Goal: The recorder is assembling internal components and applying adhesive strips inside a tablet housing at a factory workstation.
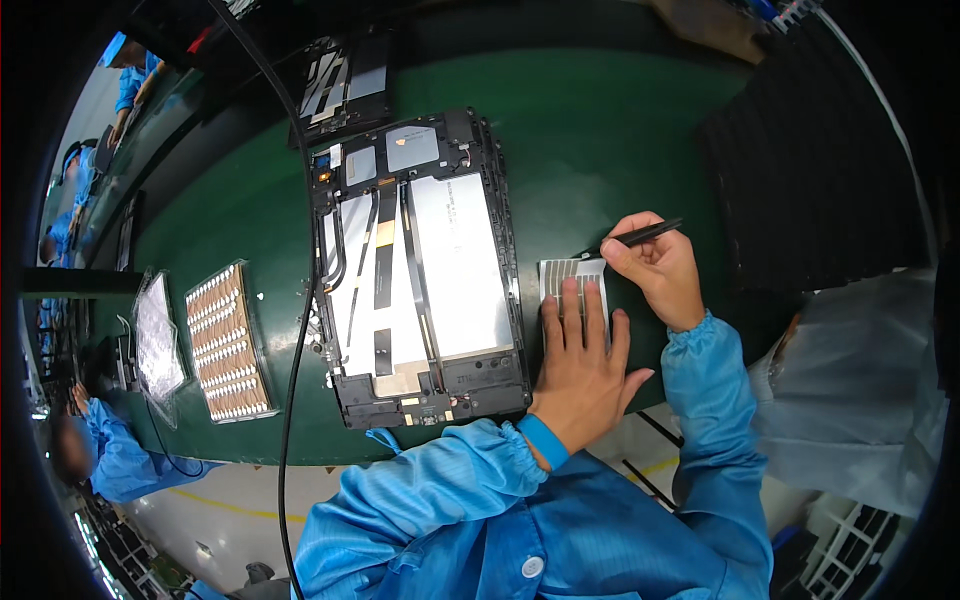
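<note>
One green desk (610,120) carries stacked, opened tablet assemblies (457,250) just left of the left hand (585,375). That hand, fingers apart, lies flat on a sheet of strips (561,269); the right hand (662,268), clamped on black tweezers (648,232), points them at the sheet's far edge. Pinning close to the tip and lifting shallowly should keep strips from curling.

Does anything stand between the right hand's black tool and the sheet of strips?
Nothing visible stands between the black tool in the right hand and the upper edge of the sheet, near the tool's tip. Lower down, the left hand covers much of the sheet.
</note>
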`<state>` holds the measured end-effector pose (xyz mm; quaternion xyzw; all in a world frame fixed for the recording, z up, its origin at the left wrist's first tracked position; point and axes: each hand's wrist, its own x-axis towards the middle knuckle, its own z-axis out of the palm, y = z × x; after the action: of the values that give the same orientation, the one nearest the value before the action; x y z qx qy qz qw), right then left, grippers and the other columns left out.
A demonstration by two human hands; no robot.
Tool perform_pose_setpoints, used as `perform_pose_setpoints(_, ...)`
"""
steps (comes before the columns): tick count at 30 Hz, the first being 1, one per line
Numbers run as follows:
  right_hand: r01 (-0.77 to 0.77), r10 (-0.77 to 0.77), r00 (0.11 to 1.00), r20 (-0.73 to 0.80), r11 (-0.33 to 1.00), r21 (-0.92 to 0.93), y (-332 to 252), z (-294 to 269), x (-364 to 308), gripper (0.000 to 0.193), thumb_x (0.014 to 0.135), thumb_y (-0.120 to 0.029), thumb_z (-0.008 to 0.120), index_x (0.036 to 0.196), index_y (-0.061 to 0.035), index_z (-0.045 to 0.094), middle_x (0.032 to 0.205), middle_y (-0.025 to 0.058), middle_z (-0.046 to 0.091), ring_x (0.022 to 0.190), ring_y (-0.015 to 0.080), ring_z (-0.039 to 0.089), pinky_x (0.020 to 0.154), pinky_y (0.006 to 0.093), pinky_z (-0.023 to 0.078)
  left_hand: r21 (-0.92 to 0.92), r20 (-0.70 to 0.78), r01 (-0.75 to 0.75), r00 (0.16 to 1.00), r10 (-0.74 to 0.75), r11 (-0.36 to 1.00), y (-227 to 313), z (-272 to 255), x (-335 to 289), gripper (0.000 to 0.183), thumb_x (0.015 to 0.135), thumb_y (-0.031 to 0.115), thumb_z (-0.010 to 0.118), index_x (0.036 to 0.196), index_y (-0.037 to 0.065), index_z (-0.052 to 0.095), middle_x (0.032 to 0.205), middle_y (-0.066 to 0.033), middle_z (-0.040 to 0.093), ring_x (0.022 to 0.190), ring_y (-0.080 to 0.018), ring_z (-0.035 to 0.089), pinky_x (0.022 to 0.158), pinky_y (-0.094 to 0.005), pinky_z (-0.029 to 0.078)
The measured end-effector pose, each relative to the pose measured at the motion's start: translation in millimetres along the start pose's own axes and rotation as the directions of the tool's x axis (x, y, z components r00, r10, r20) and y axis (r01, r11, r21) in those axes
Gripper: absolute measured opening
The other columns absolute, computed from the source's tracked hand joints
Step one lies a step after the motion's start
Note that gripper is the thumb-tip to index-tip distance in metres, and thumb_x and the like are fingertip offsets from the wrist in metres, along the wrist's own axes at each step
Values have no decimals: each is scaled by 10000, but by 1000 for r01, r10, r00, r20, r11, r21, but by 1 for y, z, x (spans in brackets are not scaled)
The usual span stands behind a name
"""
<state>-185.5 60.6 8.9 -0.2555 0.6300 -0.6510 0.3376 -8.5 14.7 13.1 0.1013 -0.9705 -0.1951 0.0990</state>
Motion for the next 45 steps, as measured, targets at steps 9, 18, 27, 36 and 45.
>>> perform_pose_setpoints(9,-18,18,1000,-4,1000,-17,1,4,0,207,887,-55,784,1031,-11,641,857,-12,657,718,5,572,628,161,456,6,4,-8,1000,8,1000,-5,2,-2,701,958,558,560,1364,-13,569,1462,-387,404,1417,-584,285,1139,-692,218)
perform_pose_setpoints(18,-10,9,1000,-14,995,-98,2,11,0,191,877,-56,789,995,-11,647,833,-25,641,702,7,553,615,164,435,0,-3,-5,1000,5,1000,-11,4,-3,709,961,555,554,1373,-22,554,1460,-384,404,1415,-582,287,1140,-690,217)
perform_pose_setpoints(27,82,-82,997,-6,993,86,-65,38,-21,143,917,-146,726,969,-46,638,824,-3,615,668,42,495,611,193,356,-30,-84,-58,995,56,998,-11,-8,-11,705,961,535,560,1385,-28,543,1492,-363,389,1431,-568,272,1148,-653,248)
perform_pose_setpoints(36,137,-124,986,108,983,-124,-93,109,100,289,907,-293,773,930,-24,670,788,47,649,674,110,618,615,242,510,-148,-193,-133,976,103,980,-95,-173,-21,334,867,142,701,1156,-11,631,1265,-247,612,1121,-397,625,949,-469,494)
perform_pose_setpoints(45,2,16,985,170,994,-105,-85,124,124,274,915,-242,764,951,2,642,787,51,642,619,90,620,532,214,494,84,-186,-147,969,161,986,-159,-171,22,261,844,99,687,1075,-19,659,1228,-220,624,1146,-375,600,948,-453,480)
